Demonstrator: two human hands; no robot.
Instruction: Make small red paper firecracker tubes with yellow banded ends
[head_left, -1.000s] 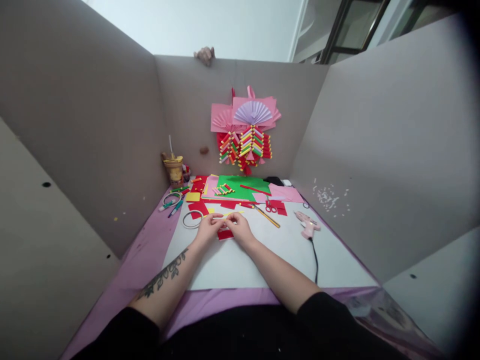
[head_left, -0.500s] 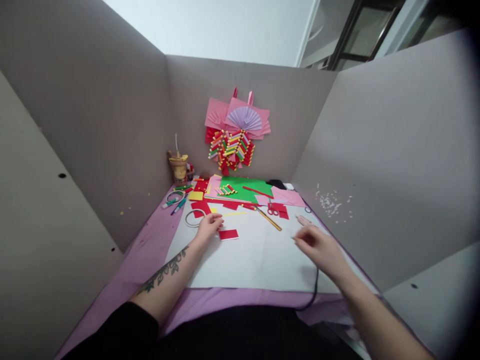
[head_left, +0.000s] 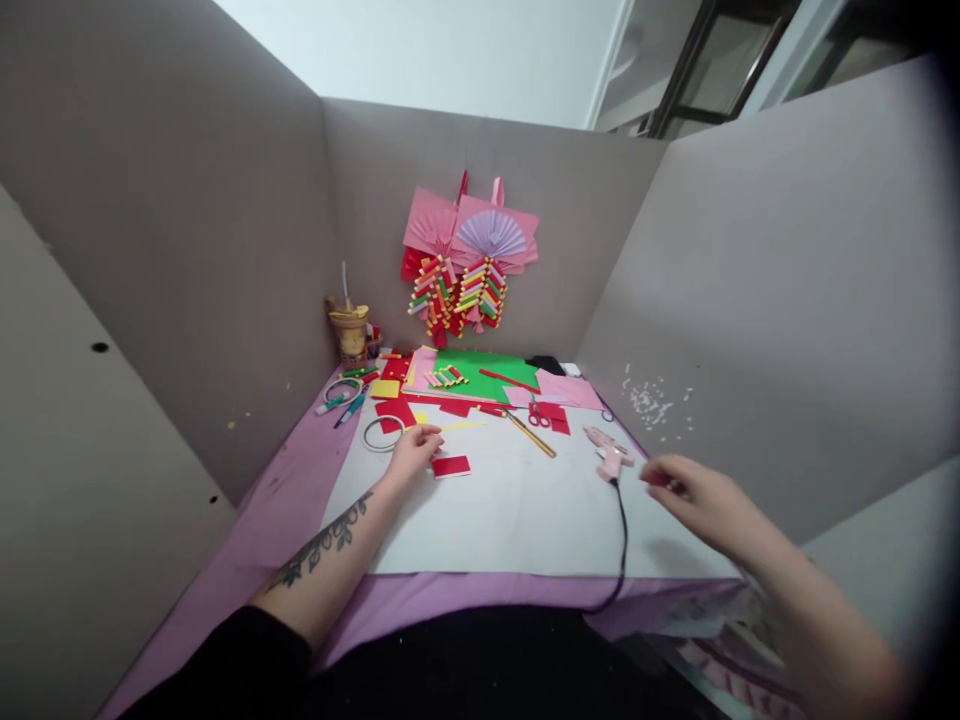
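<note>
While my left hand [head_left: 414,453] hovers half curled, contents unclear, the red paper piece [head_left: 451,467] lies just right of it, seemingly for easy reach. My right hand [head_left: 691,495]: fingers bunched, I can't tell on what; glue gun [head_left: 613,459] just left, nozzle away, probably for safety.

Tabletop [head_left: 259,550] draped in purple cloth [head_left: 311,460], large white sheet [head_left: 510,520] spread over it. On sheet: pink glue gun [head_left: 613,461] at right, black cord [head_left: 625,530] trailing to near edge; small red rectangle [head_left: 451,467] near middle; grey ring [head_left: 365,435] leftward; yellowish slim tool [head_left: 534,437] slantwise. Farther back: stack of coloured sheets [head_left: 491,363]. On cloth, left: pens [head_left: 349,408].
</note>
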